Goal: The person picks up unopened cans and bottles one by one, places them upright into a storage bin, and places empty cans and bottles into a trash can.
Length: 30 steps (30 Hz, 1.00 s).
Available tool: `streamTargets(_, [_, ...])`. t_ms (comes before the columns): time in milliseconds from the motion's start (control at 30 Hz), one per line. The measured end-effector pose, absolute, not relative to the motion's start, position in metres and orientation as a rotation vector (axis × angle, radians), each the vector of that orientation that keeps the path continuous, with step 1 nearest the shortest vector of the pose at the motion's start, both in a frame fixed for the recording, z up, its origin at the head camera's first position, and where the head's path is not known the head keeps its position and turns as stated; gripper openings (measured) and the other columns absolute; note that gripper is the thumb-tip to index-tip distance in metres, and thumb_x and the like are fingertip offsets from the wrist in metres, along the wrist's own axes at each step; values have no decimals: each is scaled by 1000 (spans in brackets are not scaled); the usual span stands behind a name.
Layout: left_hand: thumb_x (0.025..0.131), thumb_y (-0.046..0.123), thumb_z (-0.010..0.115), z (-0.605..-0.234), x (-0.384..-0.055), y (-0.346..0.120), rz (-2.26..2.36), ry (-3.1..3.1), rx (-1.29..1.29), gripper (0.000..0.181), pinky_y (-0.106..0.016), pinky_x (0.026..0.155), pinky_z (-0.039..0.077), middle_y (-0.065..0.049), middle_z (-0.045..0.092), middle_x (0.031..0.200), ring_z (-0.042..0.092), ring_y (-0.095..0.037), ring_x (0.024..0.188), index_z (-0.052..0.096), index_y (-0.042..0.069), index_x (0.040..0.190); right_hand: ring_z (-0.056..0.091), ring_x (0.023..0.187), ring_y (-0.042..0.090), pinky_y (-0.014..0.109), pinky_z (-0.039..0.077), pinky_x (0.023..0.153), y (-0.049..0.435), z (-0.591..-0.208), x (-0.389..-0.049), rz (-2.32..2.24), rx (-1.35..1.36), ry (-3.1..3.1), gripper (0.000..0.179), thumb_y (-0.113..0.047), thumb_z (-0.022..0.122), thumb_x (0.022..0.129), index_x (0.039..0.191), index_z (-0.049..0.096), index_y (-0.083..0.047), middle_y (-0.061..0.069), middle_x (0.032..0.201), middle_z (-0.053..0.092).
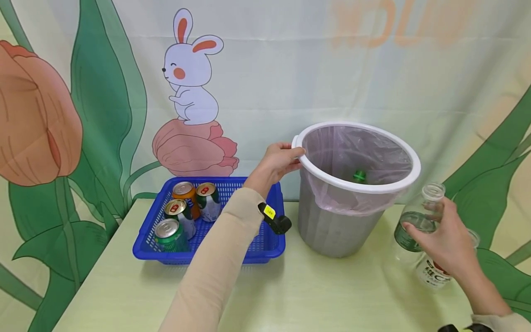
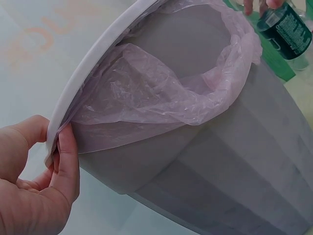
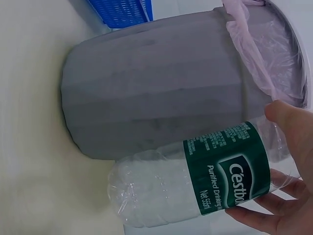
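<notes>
My left hand (image 1: 280, 162) pinches the white rim (image 1: 361, 188) of a grey trash bin (image 1: 338, 233), thumb over the edge and fingers beneath. A thin pink bag (image 2: 142, 93) lines the bin and folds over its outside. Inside the bin shows a green bottle top (image 1: 359, 175); whatever lies below is hidden. On the right, my right hand (image 1: 448, 242) grips a clear plastic water bottle (image 3: 227, 169) with a green label, right beside the bin. The bottle looks uncapped and upright in the head view. Another bottle with a white label (image 1: 432, 273) stands partly behind that hand.
Left of the bin, a blue plastic basket (image 1: 143, 249) holds several drink cans (image 1: 176, 214), all standing at its left side. My left forearm passes over its right part. The pale table (image 1: 307, 295) ends at a printed cloth backdrop (image 1: 265, 83).
</notes>
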<state>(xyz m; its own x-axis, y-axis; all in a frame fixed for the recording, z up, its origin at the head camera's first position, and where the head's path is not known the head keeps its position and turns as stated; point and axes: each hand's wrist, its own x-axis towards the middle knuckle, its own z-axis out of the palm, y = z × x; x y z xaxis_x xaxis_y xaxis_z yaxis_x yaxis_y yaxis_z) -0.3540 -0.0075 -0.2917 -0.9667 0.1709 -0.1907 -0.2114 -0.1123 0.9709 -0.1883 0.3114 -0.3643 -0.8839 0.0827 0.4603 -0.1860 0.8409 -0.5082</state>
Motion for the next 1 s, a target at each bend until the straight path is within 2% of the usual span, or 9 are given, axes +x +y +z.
streamTargets(200, [86,11,64,-292,-355,-7,2165,1898,-44,42,-27,76,55,-12,57,109,63,-20,85,46,2,123,53,97,46,57,43,67,316,-357,-187,727,64,-2571,79,-30,73,77,133,27,2,29,115,52])
streamTargets(433, [85,11,64,-292,-356,-8,2164,1891,-44,44,-28,77,55,-12,57,110,63,-20,86,45,2,124,50,103,46,58,42,66,321,-345,-189,689,58,-2642,83,-36,70,79,135,23,2,27,121,50])
streamTargets(1000, [85,9,64,-289,-354,-8,2157,1888,-41,43,-27,76,55,-12,57,108,63,-19,82,47,1,123,52,98,44,57,40,66,326,-310,-194,578,109,-2648,86,-33,74,76,137,22,0,27,120,51])
